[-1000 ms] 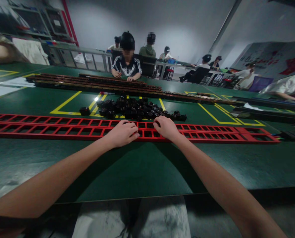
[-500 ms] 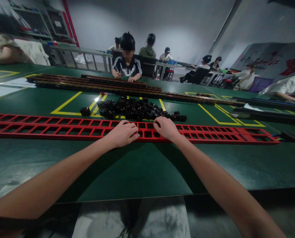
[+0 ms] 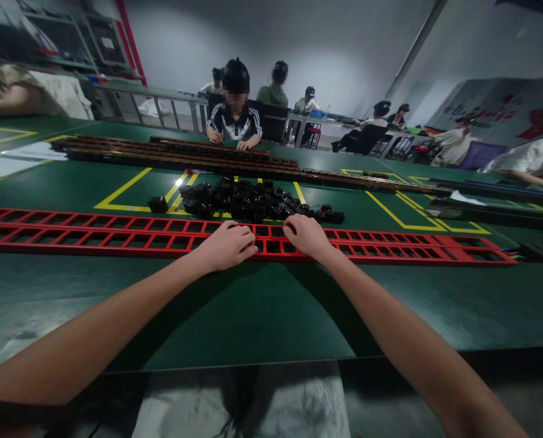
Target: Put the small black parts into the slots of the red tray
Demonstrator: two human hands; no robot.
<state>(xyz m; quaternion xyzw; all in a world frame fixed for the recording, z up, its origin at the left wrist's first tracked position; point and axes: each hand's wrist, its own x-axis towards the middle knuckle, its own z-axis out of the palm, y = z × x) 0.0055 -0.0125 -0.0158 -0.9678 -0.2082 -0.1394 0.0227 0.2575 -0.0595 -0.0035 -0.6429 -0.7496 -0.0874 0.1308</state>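
Observation:
A long red slotted frame, with two rows of rectangular openings, lies across the green table in front of me. My left hand rests on it left of the middle, fingers curled down over its bars. A short gap to the right, my right hand is also closed on the frame, thumb and fingers bent at its far rail. The fingertips of both hands are partly hidden. Just beyond the frame lies a heap of small shiny black parts. One black block sits apart, left of the heap.
Long dark, brown-edged strips are stacked behind the heap. Black rails lie at the right. Yellow tape lines mark the green tabletop. A co-worker sits opposite, with other people further back.
The view has shifted very slightly. Both hands keep their places on the red frame, and the black parts lie as before.

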